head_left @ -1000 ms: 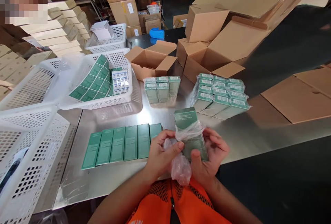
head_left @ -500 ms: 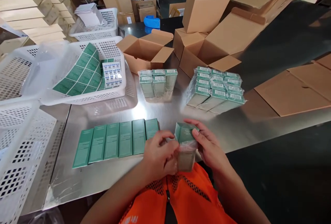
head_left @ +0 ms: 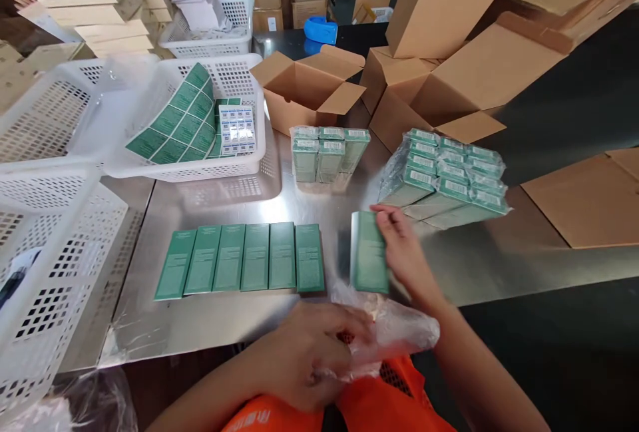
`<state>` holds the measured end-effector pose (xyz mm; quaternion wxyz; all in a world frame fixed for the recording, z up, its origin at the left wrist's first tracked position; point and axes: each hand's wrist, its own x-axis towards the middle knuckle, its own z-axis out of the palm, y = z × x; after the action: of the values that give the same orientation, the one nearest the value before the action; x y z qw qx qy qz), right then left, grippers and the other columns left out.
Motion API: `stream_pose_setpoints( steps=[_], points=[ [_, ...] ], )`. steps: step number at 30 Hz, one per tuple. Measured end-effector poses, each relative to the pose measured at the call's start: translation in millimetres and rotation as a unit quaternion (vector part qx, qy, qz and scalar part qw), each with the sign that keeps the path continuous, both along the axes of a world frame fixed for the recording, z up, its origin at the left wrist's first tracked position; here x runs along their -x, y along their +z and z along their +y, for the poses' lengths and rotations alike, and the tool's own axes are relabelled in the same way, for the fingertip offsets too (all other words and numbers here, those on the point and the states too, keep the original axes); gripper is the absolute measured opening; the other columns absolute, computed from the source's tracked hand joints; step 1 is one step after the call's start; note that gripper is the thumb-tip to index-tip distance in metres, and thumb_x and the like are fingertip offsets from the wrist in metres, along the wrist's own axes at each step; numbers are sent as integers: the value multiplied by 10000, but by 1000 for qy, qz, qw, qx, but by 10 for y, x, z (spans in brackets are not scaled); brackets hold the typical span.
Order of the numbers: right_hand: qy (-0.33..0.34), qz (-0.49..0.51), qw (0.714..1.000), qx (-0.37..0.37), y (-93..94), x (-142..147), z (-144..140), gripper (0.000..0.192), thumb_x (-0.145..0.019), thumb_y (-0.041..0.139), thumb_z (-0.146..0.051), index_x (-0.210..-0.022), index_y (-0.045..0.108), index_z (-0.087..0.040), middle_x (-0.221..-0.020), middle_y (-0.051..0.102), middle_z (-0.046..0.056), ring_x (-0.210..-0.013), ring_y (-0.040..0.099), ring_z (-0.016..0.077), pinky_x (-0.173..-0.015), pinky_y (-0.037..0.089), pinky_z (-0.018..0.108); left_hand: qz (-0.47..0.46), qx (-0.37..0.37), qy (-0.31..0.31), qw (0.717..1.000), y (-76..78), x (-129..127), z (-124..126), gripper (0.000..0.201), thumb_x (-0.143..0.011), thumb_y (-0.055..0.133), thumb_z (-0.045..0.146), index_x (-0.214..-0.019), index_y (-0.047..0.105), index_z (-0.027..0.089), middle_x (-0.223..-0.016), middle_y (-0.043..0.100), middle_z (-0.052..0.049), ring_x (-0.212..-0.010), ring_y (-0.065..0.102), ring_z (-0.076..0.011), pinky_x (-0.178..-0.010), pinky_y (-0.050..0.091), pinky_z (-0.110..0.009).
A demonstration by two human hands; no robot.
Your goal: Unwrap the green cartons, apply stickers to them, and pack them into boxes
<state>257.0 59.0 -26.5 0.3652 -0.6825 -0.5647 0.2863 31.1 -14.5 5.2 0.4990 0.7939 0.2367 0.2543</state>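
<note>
My right hand [head_left: 404, 249] holds a slim green box [head_left: 368, 252] by its right edge, lying just above the steel table [head_left: 469, 259], right of a row of several flat green boxes [head_left: 242, 257]. My left hand [head_left: 312, 352] is at the table's near edge, fingers closed on a crumpled clear plastic wrapper [head_left: 394, 332]. A plastic-wrapped bundle of green boxes [head_left: 444, 179] lies just beyond my right hand. A smaller group of upright green boxes [head_left: 327, 152] stands behind the row.
A white basket [head_left: 234, 166] holds green label sheets [head_left: 177, 119] and barcode stickers [head_left: 237, 129]. More white baskets [head_left: 44, 232] sit at left. An open carton [head_left: 304, 89] and stacked cartons [head_left: 449, 52] stand behind; flat cardboard [head_left: 589, 199] lies at right.
The green box has come out of its plastic wrapper. My right hand carried the box out over the table beside the row; my left hand drew the empty wrapper back toward me.
</note>
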Motion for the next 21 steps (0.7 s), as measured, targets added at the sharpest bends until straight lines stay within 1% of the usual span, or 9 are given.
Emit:
stream_pose_setpoints(
  steps=[2,3,4,7,9,11,13,16,21],
  points=[
    [23,-18,999,-18,-193,237,2,617,-960,367,-670,-1139,649,-152,-1124,644,169,-1048,642,316,-896,545,512,17,-50,-13,999,48,82,8,163,-746,550,168,-603,578,240,-669,692,-27,-639,665,-180,-609,489,-288],
    [36,-38,998,-25,-261,306,-10,636,-956,368,-675,-1198,634,-151,-1240,597,197,-1181,577,350,-989,479,576,50,-99,5,994,58,135,5,136,-765,541,164,-678,616,236,-612,659,-18,-581,638,-178,-572,465,-292],
    [55,-60,996,-29,-303,335,-33,670,-953,370,-684,-1290,592,-149,-1361,523,218,-1302,482,378,-1056,399,630,96,-156,56,981,58,195,-2,115,-783,551,180,-772,655,227,-591,640,-10,-541,614,-177,-544,442,-297],
    [206,-111,972,-7,-297,247,-163,912,-869,497,-765,-1556,295,-200,-1610,223,208,-1493,174,407,-1134,260,682,275,-284,201,896,17,392,-4,335,-823,612,282,-1139,679,190,-670,658,-25,-565,619,-199,-524,425,-304],
    [319,-126,939,18,-254,166,-276,1167,-723,653,-807,-1604,125,-255,-1659,70,185,-1517,55,422,-1140,274,670,393,-285,246,839,-28,489,26,524,-818,656,366,-1312,617,196,-708,651,-29,-610,631,-216,-522,430,-301],
    [359,-140,923,18,-244,160,-374,1236,-673,723,-782,-1607,83,-286,-1668,6,173,-1514,-3,441,-1131,289,680,473,-256,247,806,-79,531,75,622,-822,665,407,-1405,558,221,-774,647,-42,-685,647,-236,-553,458,-308],
    [349,-149,925,-19,-284,233,-439,1083,-782,693,-702,-1605,122,-290,-1664,77,172,-1517,7,432,-1120,313,684,506,-233,222,801,-133,527,124,620,-845,656,409,-1429,542,237,-834,643,-57,-759,655,-251,-590,483,-319],
    [323,-156,931,-74,-380,380,-477,802,-923,614,-560,-1583,242,-298,-1622,267,154,-1521,76,403,-1097,373,677,511,-210,185,813,-222,500,173,554,-889,622,356,-1422,554,223,-861,640,-68,-808,652,-249,-620,500,-323],
    [320,-178,925,-102,-454,473,-461,622,-974,549,-501,-1529,392,-270,-1571,377,147,-1514,93,422,-1057,409,712,492,-214,173,826,-353,472,193,504,-944,539,330,-1421,552,172,-862,655,-83,-786,648,-245,-613,506,-331]
  ],
)
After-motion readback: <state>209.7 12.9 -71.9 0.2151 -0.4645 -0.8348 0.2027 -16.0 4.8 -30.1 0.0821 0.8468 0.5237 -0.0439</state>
